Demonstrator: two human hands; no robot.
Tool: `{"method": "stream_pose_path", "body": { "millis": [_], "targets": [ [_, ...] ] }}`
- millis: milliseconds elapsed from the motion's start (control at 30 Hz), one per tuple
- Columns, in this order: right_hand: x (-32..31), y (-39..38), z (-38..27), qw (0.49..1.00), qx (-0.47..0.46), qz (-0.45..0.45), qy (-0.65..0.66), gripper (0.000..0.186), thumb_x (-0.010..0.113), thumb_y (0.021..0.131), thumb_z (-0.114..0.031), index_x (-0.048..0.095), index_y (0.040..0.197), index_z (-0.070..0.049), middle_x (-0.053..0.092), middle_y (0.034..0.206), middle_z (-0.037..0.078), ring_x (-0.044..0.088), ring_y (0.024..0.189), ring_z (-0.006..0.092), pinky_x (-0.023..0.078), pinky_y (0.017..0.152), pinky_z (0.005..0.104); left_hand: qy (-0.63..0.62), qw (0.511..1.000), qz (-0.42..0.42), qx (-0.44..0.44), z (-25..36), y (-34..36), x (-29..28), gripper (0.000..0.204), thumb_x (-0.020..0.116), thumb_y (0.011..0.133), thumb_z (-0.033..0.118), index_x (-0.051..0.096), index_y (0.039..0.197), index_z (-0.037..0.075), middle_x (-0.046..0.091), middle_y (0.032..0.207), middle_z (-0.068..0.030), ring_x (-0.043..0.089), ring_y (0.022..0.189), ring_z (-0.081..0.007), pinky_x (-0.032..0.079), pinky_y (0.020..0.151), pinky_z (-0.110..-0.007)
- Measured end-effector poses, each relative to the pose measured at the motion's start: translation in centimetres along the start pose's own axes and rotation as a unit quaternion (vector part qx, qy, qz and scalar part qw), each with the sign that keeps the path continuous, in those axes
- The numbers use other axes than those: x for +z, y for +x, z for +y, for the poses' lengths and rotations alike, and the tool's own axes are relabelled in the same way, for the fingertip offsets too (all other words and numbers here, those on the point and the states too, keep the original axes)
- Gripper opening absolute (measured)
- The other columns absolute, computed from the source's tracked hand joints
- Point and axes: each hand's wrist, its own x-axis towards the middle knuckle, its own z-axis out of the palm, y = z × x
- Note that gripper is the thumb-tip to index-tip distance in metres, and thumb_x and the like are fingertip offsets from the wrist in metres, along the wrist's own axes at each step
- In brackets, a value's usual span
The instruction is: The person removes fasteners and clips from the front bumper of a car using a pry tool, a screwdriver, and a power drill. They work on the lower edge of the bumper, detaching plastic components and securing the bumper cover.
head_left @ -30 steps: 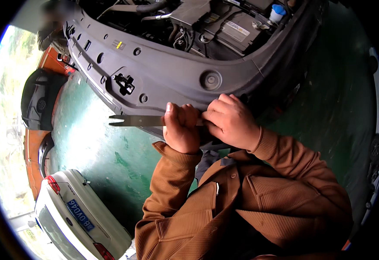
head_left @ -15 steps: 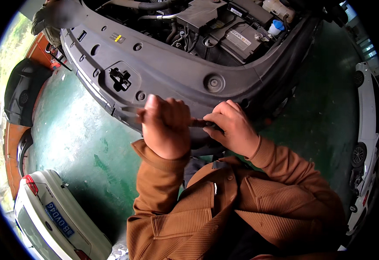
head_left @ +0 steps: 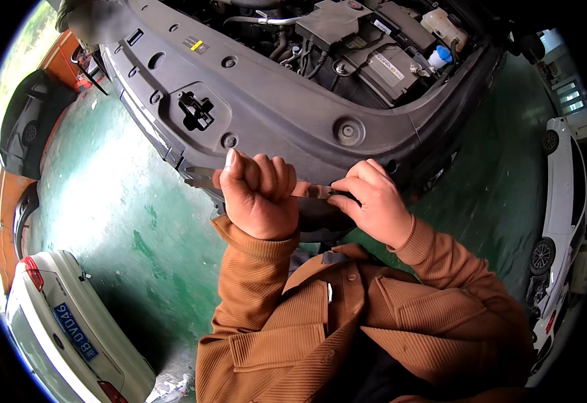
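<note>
My left hand [head_left: 260, 198] is a fist closed around a flat grey metal tool [head_left: 200, 178], whose end sticks out to the left of the fist. My right hand [head_left: 374, 208] pinches the tool's other end between thumb and fingers. Both hands hover just in front of the dark grey plastic front panel [head_left: 293, 114] of an open car engine bay. A black hood latch [head_left: 196, 111] sits on the panel above my left hand. My sleeves are orange-brown.
Behind the panel are a black battery [head_left: 387, 64] and a white reservoir with a blue cap [head_left: 441, 54]. The floor [head_left: 118, 221] is green. A white car [head_left: 58, 329] stands lower left, another white car [head_left: 562, 201] at the right, a dark car [head_left: 24, 114] far left.
My left hand has slid along the tool and turned into a fist over it, so less of the tool shows. The view has shifted, showing more of the engine bay.
</note>
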Motion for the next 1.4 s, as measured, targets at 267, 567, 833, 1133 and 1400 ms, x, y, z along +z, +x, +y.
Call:
{"method": "stream_pose_path", "body": {
  "millis": [267,567,833,1133,1400],
  "targets": [
    [-0.3,0.1,0.0,1.0,0.006,0.001,0.004,0.023,0.084,0.073,-0.006,0.073,0.093,-0.002,0.062,0.087,0.008,0.06,0.086,0.0268,0.051,0.077,0.0363,-0.023,1.0,0.012,-0.004,0.1,-0.2,-0.3,0.05,0.042,0.107,0.032,0.025,0.063,0.017,0.023,0.051,0.0033,0.017,0.046,-0.0118,0.019,0.045,-0.031],
    [0.0,-0.1,0.2,1.0,0.009,0.006,0.025,0.018,0.081,0.077,-0.009,0.072,0.091,-0.002,0.059,0.087,0.009,0.058,0.087,0.0301,0.05,0.079,0.0393,0.013,0.999,-0.036,-0.005,0.1,-0.1,0.1,0.047,0.04,0.108,0.03,0.027,0.065,0.017,0.023,0.051,0.003,0.017,0.046,-0.0121,0.019,0.045,-0.03],
    [0.0,-0.3,0.1,1.0,0.007,0.006,0.007,0.021,0.082,0.076,-0.008,0.074,0.094,-0.002,0.061,0.086,0.009,0.06,0.085,0.0279,0.051,0.076,0.0365,0.019,0.999,-0.022,0.014,0.0,-0.6,0.7,0.049,0.04,0.107,0.029,0.025,0.063,0.016,0.023,0.051,0.002,0.017,0.047,-0.0122,0.019,0.046,-0.03],
    [-0.2,-0.2,0.7,1.0,-0.011,0.0,0.022,0.019,0.08,0.078,-0.006,0.074,0.095,-0.003,0.061,0.084,0.009,0.059,0.082,0.0275,0.05,0.077,0.0368,0.133,0.99,-0.003,0.04,-0.9,-1.5,4.1,0.05,0.039,0.108,0.028,0.025,0.062,0.013,0.025,0.053,0.0006,0.019,0.047,-0.0133,0.022,0.048,-0.032],
    [-0.2,-0.3,0.5,1.0,0.002,0.016,0.02,0.018,0.079,0.078,-0.005,0.074,0.094,-0.002,0.062,0.084,0.008,0.059,0.082,0.0271,0.05,0.076,0.0366,0.035,0.991,0.049,0.117,-1.5,-3.7,1.8,0.045,0.039,0.108,0.027,0.028,0.066,0.013,0.03,0.055,-0.002,0.026,0.051,-0.0155,0.031,0.054,-0.033]
  ]
}}
